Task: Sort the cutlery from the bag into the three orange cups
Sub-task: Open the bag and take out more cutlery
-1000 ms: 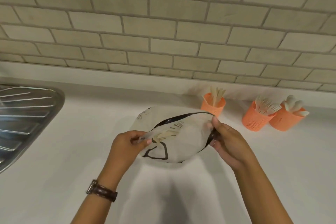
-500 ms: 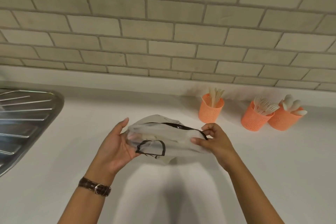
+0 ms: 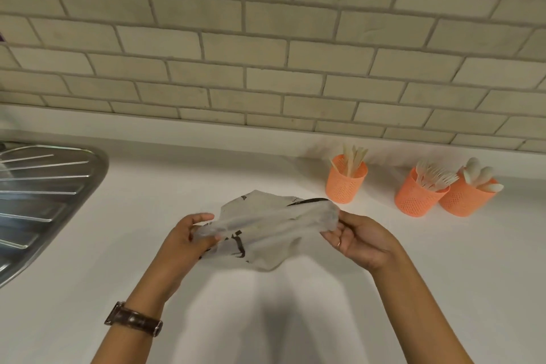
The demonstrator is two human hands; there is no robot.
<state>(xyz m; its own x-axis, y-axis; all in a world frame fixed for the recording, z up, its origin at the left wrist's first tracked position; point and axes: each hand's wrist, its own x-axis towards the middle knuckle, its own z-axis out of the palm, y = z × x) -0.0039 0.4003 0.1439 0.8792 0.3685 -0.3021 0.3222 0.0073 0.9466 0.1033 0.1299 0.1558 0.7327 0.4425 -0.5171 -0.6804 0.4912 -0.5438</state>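
Left hand (image 3: 189,241) and right hand (image 3: 363,241) each pinch an end of the bag (image 3: 271,224), stretched sideways over the table (image 3: 165,192), orange cups (image 3: 413,201) off past its right end, closest to the right hand.

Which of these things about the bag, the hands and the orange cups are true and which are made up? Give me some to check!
1. The left hand and the right hand both hold the bag. True.
2. The bag lies in the sink. False: it is held up over the white counter, and the sink is off to the left.
3. The left cup, middle cup and right cup all hold cutlery. True.
4. The spoons sit in the cup nearest the sink. False: they are in the right cup, the one farthest from it.
5. The watch is on the right wrist. False: it is on the left wrist.
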